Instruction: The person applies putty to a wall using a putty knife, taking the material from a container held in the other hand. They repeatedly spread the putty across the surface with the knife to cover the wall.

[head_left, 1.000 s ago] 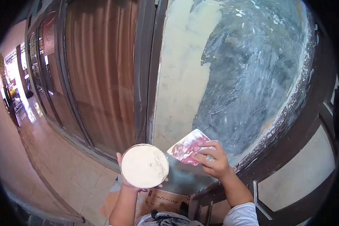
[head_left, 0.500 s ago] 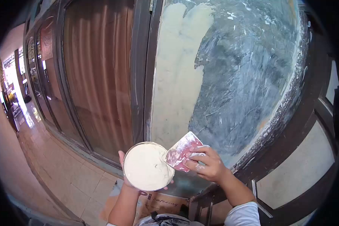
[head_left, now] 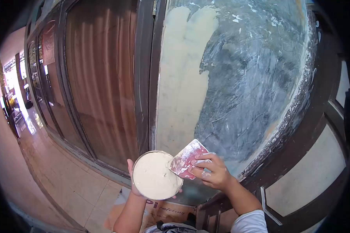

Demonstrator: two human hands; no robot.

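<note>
My left hand (head_left: 135, 189) supports a round bowl (head_left: 156, 199) from beneath, its thumb showing at the left side and fingertips at the lower right. Cream-coloured putty (head_left: 151, 173) fills the bowl close to the rim. A flat red scraper (head_left: 188, 158), smeared with white, is pinched in my right hand (head_left: 212, 171). The scraper's lower left corner meets the putty at the bowl's right edge. White residue coats several fingers of my right hand. Beyond both hands rises a wall panel with cream putty (head_left: 181, 85) on its left part and bare grey plaster (head_left: 249, 89) on the right.
A dark-framed window (head_left: 101, 85) with a brown curtain behind it stands at left. Dark wooden panelling (head_left: 291, 186) curves along the right. Below the bowl, a printed sheet (head_left: 163, 213) lies on the tiled floor (head_left: 74, 182). A passage runs off to the far left.
The bowl has shifted slightly right and down in view, with my left hand under it. The scraper has dipped a little lower, its corner still at the putty.
</note>
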